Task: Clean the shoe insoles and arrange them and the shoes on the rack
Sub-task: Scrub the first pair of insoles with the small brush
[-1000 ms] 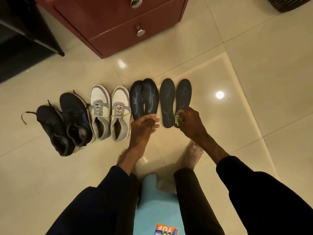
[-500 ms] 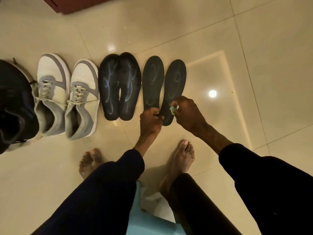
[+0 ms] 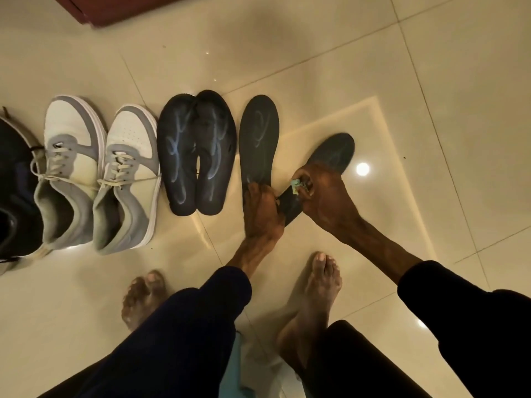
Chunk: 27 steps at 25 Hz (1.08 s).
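Several dark insoles lie in a row on the tiled floor. A touching pair (image 3: 196, 156) with pale smears sits beside a single flat insole (image 3: 258, 130). The rightmost insole (image 3: 330, 156) is tilted, its toe swung to the right. My left hand (image 3: 263, 214) grips its heel end. My right hand (image 3: 321, 193) presses on its middle and pinches a small greenish cleaning item (image 3: 296, 186). White and grey sneakers (image 3: 97, 173) stand left of the insoles. A black shoe (image 3: 14, 191) is cut off at the left edge.
A red-brown cabinet base (image 3: 123, 10) stands at the top left. My bare feet (image 3: 313, 297) rest on the glossy tiles just below the hands. A light blue object (image 3: 235, 366) shows between my legs. The floor stretches open to the right.
My left hand has taken hold of the rightmost insole's heel. That insole has turned from parallel with its neighbour to slanting right. The camera view has shifted closer.
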Motion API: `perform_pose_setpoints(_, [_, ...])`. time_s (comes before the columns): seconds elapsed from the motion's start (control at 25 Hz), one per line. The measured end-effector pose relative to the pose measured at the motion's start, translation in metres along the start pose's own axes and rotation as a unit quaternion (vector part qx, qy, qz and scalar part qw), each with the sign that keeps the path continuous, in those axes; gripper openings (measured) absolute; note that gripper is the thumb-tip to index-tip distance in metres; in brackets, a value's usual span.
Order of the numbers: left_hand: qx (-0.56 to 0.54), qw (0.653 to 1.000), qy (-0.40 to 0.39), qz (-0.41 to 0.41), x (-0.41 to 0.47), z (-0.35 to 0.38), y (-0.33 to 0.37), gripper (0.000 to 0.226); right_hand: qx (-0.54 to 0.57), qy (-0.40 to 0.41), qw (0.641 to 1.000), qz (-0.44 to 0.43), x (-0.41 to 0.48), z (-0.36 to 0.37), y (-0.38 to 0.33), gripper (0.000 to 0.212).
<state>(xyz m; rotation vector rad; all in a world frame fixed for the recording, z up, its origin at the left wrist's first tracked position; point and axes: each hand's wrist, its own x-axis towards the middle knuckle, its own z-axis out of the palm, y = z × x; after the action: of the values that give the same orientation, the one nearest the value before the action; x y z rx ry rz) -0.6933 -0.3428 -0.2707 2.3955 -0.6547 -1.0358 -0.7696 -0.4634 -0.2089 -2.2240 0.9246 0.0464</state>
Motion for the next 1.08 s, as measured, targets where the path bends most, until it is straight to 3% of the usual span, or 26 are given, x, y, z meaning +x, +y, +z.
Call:
perform_pose_setpoints(0.2, [0.113,0.991,0.03,0.071,-0.02,0.012,0.004,0.058,-0.019,0.021,0.998,0.052,0.008,0.002,0.004,0.015])
perform_pose_setpoints(0.28, [0.098,0.991,0.035,0.089,-0.023,0.017,-0.003,0.055,-0.027,-0.013,0.998,0.054,0.016,0.002,-0.001,0.015])
perform_pose_setpoints(0.36, [-0.038,0.996,0.036,0.076,-0.014,0.008,-0.004,0.034,-0.021,-0.016,0.999,0.031,0.028,-0.003,-0.011,0.011])
perform_pose_setpoints(0.48, [-0.246,0.969,0.007,-0.017,0.01,-0.034,0.003,0.016,0.057,0.011,0.996,-0.063,0.053,-0.014,-0.041,0.014])
perform_pose_setpoints(0.6, [-0.428,0.899,-0.029,-0.083,0.027,-0.084,0.001,0.01,0.036,-0.016,0.993,-0.115,0.078,-0.024,-0.081,0.015])
perform_pose_setpoints(0.72, [-0.633,0.766,-0.083,-0.074,0.035,-0.13,0.0,0.018,-0.013,-0.051,0.986,-0.16,0.093,-0.025,-0.117,0.022])
perform_pose_setpoints(0.8, [-0.695,0.707,-0.11,-0.065,0.035,-0.154,0.004,0.025,-0.032,-0.055,0.981,-0.185,0.097,-0.027,-0.136,0.028])
perform_pose_setpoints(0.88, [-0.721,0.681,-0.103,-0.068,0.034,-0.175,0.01,0.025,-0.028,-0.048,0.98,-0.19,0.097,-0.033,-0.156,0.027])
perform_pose_setpoints(0.96, [-0.742,0.66,-0.098,-0.059,0.03,-0.194,0.016,0.041,-0.022,-0.026,0.978,-0.205,0.091,-0.04,-0.178,0.019])
perform_pose_setpoints(1.08, [-0.763,0.637,-0.097,-0.043,0.013,-0.222,0.036,0.053,-0.06,0.01,0.96,-0.273,0.074,-0.046,-0.204,0.008])
